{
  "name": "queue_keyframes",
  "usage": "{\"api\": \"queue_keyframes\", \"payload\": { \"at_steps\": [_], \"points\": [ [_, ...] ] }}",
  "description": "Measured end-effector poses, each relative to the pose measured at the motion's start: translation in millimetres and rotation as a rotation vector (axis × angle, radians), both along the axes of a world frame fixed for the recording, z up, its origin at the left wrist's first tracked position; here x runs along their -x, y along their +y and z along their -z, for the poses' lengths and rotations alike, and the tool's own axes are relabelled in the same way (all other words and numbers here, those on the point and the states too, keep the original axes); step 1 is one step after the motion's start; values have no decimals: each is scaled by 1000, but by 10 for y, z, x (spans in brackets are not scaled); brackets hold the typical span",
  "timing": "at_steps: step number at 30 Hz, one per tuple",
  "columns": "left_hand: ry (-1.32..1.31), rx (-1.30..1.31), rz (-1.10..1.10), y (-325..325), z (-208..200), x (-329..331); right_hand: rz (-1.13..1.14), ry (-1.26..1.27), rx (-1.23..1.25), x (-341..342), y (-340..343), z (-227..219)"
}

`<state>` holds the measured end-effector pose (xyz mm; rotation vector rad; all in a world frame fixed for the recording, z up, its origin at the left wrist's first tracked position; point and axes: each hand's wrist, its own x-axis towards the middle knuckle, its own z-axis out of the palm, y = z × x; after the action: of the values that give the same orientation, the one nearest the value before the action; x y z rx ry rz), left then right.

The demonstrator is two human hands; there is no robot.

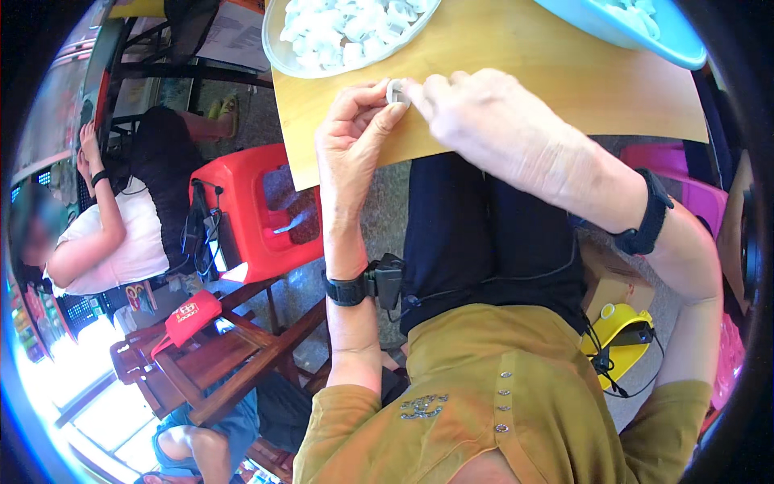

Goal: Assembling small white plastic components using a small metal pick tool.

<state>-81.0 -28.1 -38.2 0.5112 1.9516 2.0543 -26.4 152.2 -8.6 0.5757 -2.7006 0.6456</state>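
Observation:
Over the near edge of the wooden table, my left hand (352, 129) pinches a small round white plastic piece (396, 92) between thumb and fingers. It has a rim and a hollow middle. My right hand (476, 109) comes in from the right with its fingers curled, and its fingertips touch the piece's right side. Whether those fingertips hold a further small part is hidden. Just beyond my left hand stands a clear round bowl (318, 71) heaped with similar white plastic pieces (347, 32).
A light-blue basin (681, 52) with white pieces stands at the table's (500, 40) far right. Left of the table are a red plastic stool (266, 218) and a wooden chair (218, 355). Another person (121, 234) sits at far left. A yellow object (625, 343) with cables lies at right.

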Motion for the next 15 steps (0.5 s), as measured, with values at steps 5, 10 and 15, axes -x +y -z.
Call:
{"api": "queue_keyframes", "payload": {
  "at_steps": [5, 10, 15],
  "points": [
    [-31, 19, -38, 29, -62, -23, 38, -67, 232, -135, 315, 78],
    [-42, -218, -74, -85, -109, -94, 112, -118, 487, -453, 234, 22],
    [-66, -332, -85, -67, -223, -237, 117, -31, 532, -493, 135, -64]
  ]
}}
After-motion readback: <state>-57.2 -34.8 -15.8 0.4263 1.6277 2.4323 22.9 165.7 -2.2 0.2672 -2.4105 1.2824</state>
